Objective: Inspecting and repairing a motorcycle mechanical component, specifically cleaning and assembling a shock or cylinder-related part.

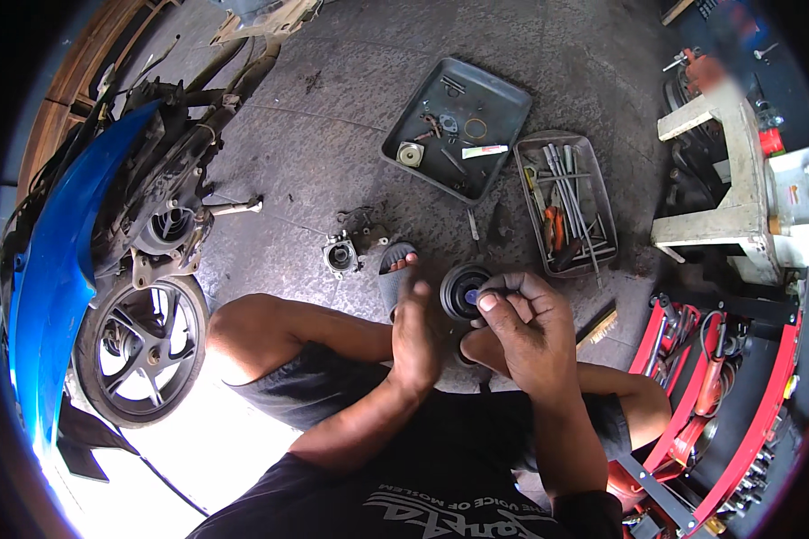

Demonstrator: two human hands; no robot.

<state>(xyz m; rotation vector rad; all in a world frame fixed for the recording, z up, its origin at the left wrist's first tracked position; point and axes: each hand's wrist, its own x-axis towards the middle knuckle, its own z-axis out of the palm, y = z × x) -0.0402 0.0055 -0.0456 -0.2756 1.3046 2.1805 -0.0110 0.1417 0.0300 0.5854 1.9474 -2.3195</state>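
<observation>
In front of my lap, my left hand [413, 340] is held edge-on, fingers stretched out and slightly smeared at the tips; I see nothing in it. My right hand [532, 331] has its thumb pressed against curled fingers in a pinch, and anything between them is too small to name. Just beyond the right fingertips is a round dark metal part [454, 292] with concentric rings, partly covered by that hand. To the left, past my sandalled foot [394, 277], a small metal engine casting [340, 257] with a round bore lies on the floor.
A black tray [403, 121] with loose parts and a tube lies ahead, beside a tool tray [584, 184] of wrenches and screwdrivers. A partly stripped motorcycle [49, 269] stands left. At right are a red toolbox [764, 395] and a white wooden stand [728, 180].
</observation>
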